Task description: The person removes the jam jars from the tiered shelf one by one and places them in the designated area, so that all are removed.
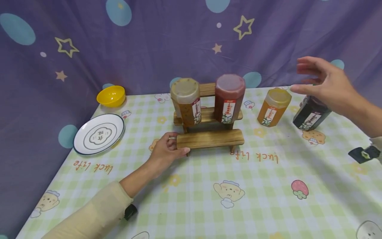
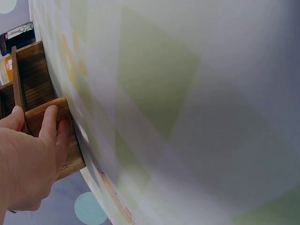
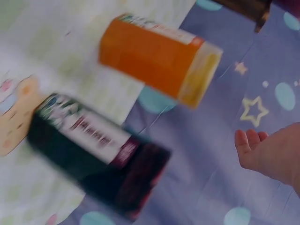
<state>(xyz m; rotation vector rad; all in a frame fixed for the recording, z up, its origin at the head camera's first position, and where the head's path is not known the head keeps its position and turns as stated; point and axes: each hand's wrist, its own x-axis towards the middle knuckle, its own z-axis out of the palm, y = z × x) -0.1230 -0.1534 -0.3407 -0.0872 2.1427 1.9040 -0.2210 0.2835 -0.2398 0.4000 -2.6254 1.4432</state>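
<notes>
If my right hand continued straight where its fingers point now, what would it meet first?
Probably the red jar on the tiered wooden stand; the right hand should clear the orange jar, but depth is unclear.

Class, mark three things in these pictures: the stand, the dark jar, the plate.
Stand (image 1: 210, 138), head view: front step.
Dark jar (image 3: 91, 160), right wrist view: side, below the label.
Plate (image 1: 99, 134), head view: printed centre.

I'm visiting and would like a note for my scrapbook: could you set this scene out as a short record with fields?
Centre: stepped wooden stand
On the stand: brown jar, red jar
Right of it: orange jar, dark jar
Left of it: yellow bowl, white dark-rimmed plate
Left hand: grips the stand's front step
Right hand: raised near the dark jar, holding nothing
Tablecloth: checkered
Backdrop: purple, with stars
</notes>
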